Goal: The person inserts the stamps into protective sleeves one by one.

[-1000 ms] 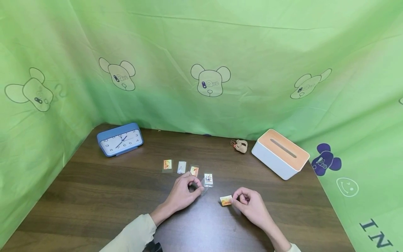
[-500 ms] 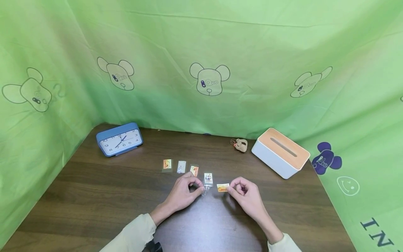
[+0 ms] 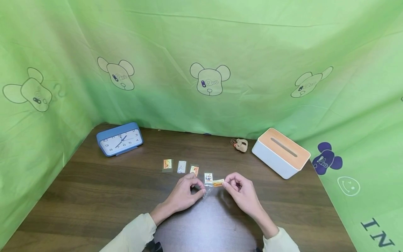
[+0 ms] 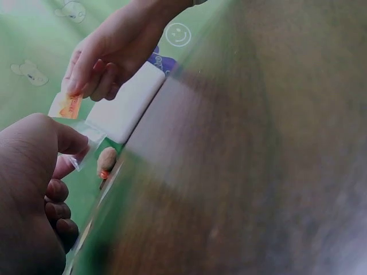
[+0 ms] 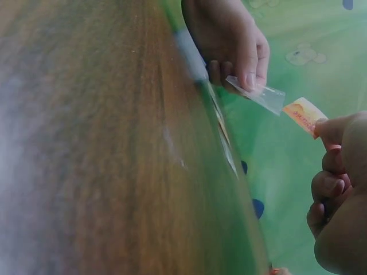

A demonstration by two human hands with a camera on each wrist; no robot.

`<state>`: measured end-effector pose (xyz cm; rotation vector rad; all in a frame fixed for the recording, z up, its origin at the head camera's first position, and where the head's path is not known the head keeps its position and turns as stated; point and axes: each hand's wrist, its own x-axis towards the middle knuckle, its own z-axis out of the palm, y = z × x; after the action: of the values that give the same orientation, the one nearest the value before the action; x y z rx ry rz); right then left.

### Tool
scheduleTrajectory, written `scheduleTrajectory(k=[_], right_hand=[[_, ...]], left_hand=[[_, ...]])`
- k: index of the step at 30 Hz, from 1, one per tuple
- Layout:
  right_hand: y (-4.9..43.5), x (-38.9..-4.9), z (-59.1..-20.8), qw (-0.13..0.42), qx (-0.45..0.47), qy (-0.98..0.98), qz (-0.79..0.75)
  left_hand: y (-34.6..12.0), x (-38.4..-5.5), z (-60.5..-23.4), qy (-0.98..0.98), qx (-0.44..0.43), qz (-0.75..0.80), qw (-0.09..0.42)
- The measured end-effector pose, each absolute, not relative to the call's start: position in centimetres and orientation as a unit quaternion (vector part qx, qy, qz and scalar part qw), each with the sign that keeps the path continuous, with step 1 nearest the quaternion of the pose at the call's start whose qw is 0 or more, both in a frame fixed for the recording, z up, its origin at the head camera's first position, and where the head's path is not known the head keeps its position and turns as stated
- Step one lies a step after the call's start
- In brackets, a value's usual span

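Note:
My left hand [image 3: 184, 194] pinches a small clear plastic sleeve [image 5: 261, 96] between thumb and index finger. Between the thumb and index finger of my right hand [image 3: 244, 192] is a small orange-and-white stamp [image 5: 305, 114], held by its edge. In the right wrist view the stamp's free end points at the sleeve's edge, close beside it. Several sleeved stamps lie in a row on the table beyond my hands: an orange one [image 3: 167, 164] at the left, a pale one [image 3: 181, 167], another orange one [image 3: 195, 170] just past my left fingers, and a white one with a figure [image 3: 208, 177].
A blue alarm clock [image 3: 120, 139] stands at the back left of the brown wooden table [image 3: 78, 196]. At the back right are a small beige pouch [image 3: 241, 145] and a white tissue box with a wooden lid [image 3: 280, 154]. A green printed cloth [image 3: 163, 52] hangs behind.
My right hand has moved left and a little farther from me, bringing the stamp up close to the sleeve. The left hand has stayed almost in place, still gripping the sleeve.

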<state>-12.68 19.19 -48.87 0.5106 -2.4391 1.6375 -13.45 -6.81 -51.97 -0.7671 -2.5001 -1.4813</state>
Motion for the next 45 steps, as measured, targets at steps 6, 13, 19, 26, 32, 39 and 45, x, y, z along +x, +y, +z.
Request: scheduleTrajectory(k=[6, 13, 19, 26, 32, 39, 45], right_hand=[[19.0, -12.8, -48.7, 0.072, 0.174, -0.819, 0.542], [19.0, -12.9, -48.7, 0.072, 0.173, -0.821, 0.539], [18.9, -12.9, -48.7, 0.077, 0.175, -0.818, 0.543], [19.0, -12.8, -48.7, 0.071, 0.175, -0.821, 0.539], [19.0, -12.8, -48.7, 0.064, 0.171, -0.826, 0.534], [19.1, -12.8, -48.5, 0.046, 0.172, -0.832, 0.526], [19.1, -12.8, -48.3, 0.04, 0.175, -0.838, 0.515]], left_hand=[[-6.8, -13.9, -53.0, -0.828, -0.263, -0.489, 0.072], [-6.8, -14.2, -53.4, -0.823, -0.285, -0.483, 0.095], [-6.9, -14.3, -53.9, -0.827, -0.281, -0.479, 0.094], [-7.0, -13.9, -52.9, -0.823, -0.283, -0.487, 0.078], [-6.8, -14.3, -54.0, -0.837, -0.264, -0.474, 0.071], [-7.0, -14.4, -54.0, -0.829, -0.282, -0.474, 0.094], [-7.0, -14.5, -54.3, -0.837, -0.294, -0.446, 0.121]])
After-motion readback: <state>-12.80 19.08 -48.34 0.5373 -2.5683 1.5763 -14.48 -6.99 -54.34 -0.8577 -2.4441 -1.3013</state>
